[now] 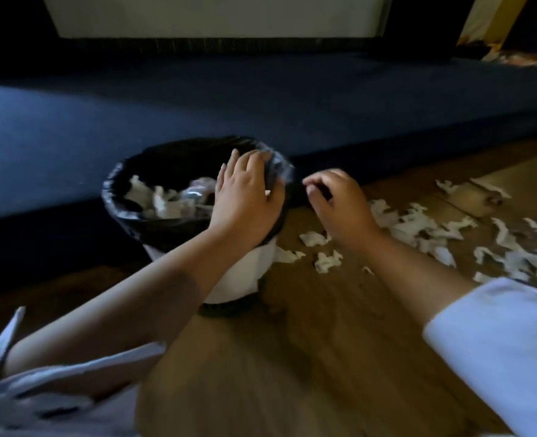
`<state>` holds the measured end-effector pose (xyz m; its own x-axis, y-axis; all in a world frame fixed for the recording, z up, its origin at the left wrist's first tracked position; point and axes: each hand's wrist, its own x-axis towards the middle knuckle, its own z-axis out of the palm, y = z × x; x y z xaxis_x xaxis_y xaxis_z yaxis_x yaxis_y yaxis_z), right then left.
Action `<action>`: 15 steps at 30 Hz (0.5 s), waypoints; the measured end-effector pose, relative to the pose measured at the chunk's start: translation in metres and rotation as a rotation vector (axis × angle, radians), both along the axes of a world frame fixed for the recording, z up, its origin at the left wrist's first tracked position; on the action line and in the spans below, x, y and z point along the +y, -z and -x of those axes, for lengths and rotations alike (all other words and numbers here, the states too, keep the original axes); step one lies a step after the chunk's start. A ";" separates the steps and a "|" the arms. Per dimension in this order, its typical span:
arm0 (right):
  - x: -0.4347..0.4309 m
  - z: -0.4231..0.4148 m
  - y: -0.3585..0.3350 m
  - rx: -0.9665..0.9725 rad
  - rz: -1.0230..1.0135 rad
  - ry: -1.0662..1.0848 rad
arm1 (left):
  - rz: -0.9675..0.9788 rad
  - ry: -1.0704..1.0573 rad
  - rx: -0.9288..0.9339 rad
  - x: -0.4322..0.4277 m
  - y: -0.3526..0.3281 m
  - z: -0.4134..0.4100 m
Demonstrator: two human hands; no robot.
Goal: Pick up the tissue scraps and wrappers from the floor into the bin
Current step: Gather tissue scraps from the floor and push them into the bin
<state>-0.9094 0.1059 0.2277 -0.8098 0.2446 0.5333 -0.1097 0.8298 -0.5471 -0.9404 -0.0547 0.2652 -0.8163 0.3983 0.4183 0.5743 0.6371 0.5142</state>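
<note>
Head view, looking down on a wooden floor (292,357). Bin (245,279), white-walled with a black liner (119,197), upright at about 10 o'clock from the middle of the view, close against the edge of a dark blue padded surface (197,99) running across 12 o'clock. Inside the bin, a heap of crumpled tissue (166,203).

Left hand (245,197) palm-down over the rim at the bin's 3 o'clock edge, forefinger and thumb grasping a fold of glossy plastic (278,171) there; cannot tell whether liner edge or a clear wrapper.

Right hand (339,206) just beside the bin at its 3 o'clock, above the floor, released, fingers loosely curled with thumb tip near forefinger tip, nothing visible between them.

Tissue scraps (418,228) scattered over the floor from 3 o'clock out to the right edge of the view, the nearest lying just beside the bin's wall at its 4 o'clock.

White sleeve (497,342) on the right forearm at 4 o'clock; pale cloth (24,373), blurred, at 8 o'clock beneath the left forearm.
</note>
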 end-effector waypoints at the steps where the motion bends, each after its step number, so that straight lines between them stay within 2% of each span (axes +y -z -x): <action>1: 0.022 -0.021 0.011 -0.027 0.028 -0.005 | -0.004 0.042 0.026 0.018 0.005 -0.011; 4: 0.087 -0.088 0.057 -0.134 0.058 0.020 | 0.065 0.160 -0.037 0.073 0.030 -0.044; 7: 0.143 -0.149 0.106 -0.199 0.164 0.157 | 0.144 0.255 -0.243 0.126 0.060 -0.081; 11: 0.173 -0.202 0.145 -0.264 0.362 0.340 | 0.264 0.281 -0.422 0.189 0.083 -0.125; 15: 0.185 -0.223 0.168 -0.396 0.500 0.446 | 0.513 0.291 -0.519 0.233 0.096 -0.150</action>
<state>-0.6868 0.2911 0.0594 -0.6854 0.7273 -0.0349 0.4582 0.3936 -0.7970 -0.7908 0.1780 0.1690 -0.6902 0.6664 -0.2820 0.5214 0.7283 0.4447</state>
